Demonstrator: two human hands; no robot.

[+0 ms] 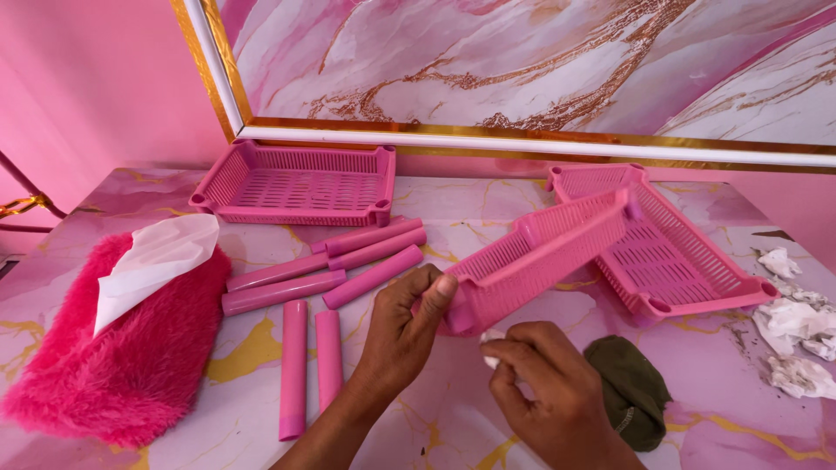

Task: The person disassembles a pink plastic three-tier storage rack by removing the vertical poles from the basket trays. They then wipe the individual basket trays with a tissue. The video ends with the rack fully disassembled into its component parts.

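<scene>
A: Where does the view look from?
B: From the person's head, angled down and forward over the marbled pink table [453, 218], close in.
A: And facing?
B: Toward 12 o'clock, where the gold-framed wall panel [522, 61] stands.

Pink marble-patterned bench [488, 209] with gold veins fills the view. Up at eleven o'clock, a pink slatted basket [299, 184] sits flat near the back edge. Over at two o'clock, a second pink basket [670, 252] rests on the top. Between centre and nine o'clock, a scatter of pink tubes [331, 261] lies loose, some slanted together, two standing apart and pointing toward six. At eight o'clock, a fluffy pink tissue cover [122, 348] with a white tissue [152, 261] poking out. At four o'clock, crumpled white tissue scraps [797, 335]; at five o'clock, a dark green cloth [629, 387] lies bunched.
</scene>
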